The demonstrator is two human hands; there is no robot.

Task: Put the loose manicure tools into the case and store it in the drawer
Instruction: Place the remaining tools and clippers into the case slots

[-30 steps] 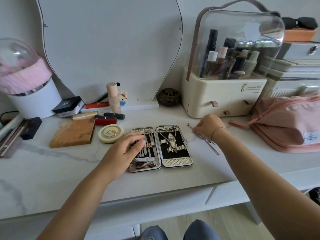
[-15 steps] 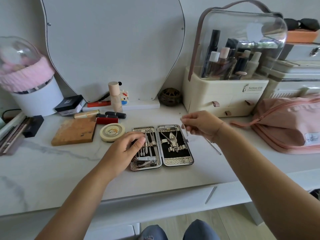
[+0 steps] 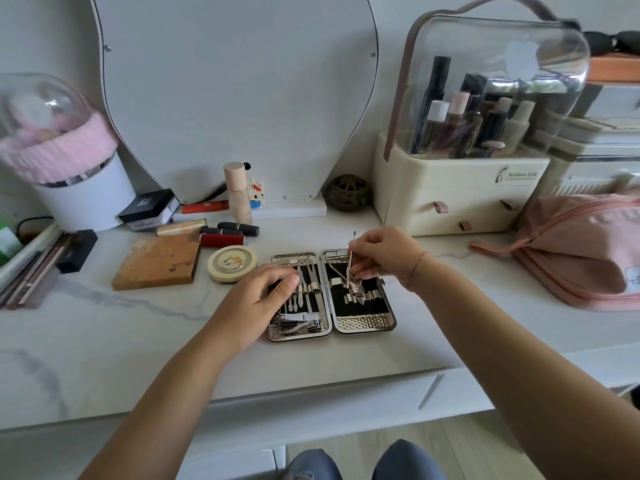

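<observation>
The manicure case [image 3: 367, 322] lies open flat on the white marble tabletop, its black lining holding several metal tools under straps. My right hand [image 3: 384, 252] pinches a thin metal tool [image 3: 350, 261] upright over the right half of the case, its lower tip down among the straps. On the left half of the case rests my left hand [image 3: 258, 299], fingers bent and touching the tools there. A drawer front with a slim handle [image 3: 430, 391] runs below the table edge.
A brown palette [image 3: 157, 261], a round compact [image 3: 232, 263] and lipsticks [image 3: 228, 233] lie left of the case. A cream cosmetic organizer [image 3: 460, 202] stands behind on the right, a pink bag [image 3: 585, 251] at far right. A mirror [image 3: 235, 98] leans at the back.
My right hand lifted the thin tool off the table right of the case and carried it left over the case's right half. My left hand stayed on the left half.
</observation>
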